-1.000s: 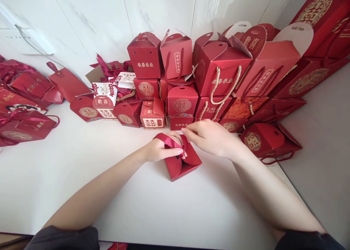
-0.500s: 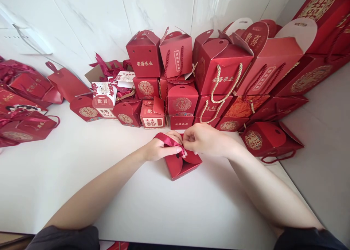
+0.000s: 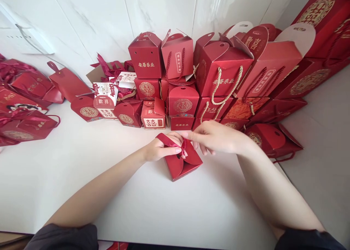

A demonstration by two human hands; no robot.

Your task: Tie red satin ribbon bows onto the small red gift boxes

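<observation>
A small red box (image 3: 184,167) with curved top flaps stands on the white table. Over its top, my left hand (image 3: 161,147) pinches a dark red satin ribbon (image 3: 166,139), which loops across the fingers and reaches the flaps. My right hand (image 3: 214,137) is just right of the ribbon, above the box's back right side. Its index finger points left and touches or nearly touches the ribbon, while the other fingers hang apart and bent. Whether a thin bit of ribbon is at that fingertip cannot be made out.
Stacked red gift boxes (image 3: 144,54), some with rope handles, line the wall behind my hands. One box (image 3: 273,138) lies near my right forearm. More red boxes and ribbons (image 3: 35,127) are at the far left of the table (image 3: 123,206).
My right hand has moved slightly right and its fingers have loosened from their pinch at the ribbon. The left hand keeps its hold. The view has shifted a little.
</observation>
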